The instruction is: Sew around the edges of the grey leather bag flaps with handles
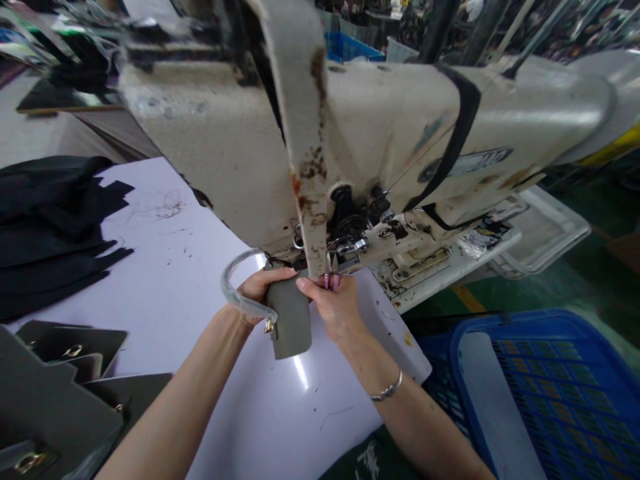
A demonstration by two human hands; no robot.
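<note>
Olive-grey flat leather-like piece (pixel 291 327): keep it level, your left hand (pixel 256 288) pinching its far end, your right hand (pixel 336 308) curled around pink-handled metal scissors (pixel 335 282).

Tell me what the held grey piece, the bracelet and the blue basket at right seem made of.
Grey piece: matte, perhaps leather or imitation, from its even surface. Bracelet: probably polished metal; it glints silver. Blue basket: likely moulded plastic, slightly glossy, with regular openwork.
</note>
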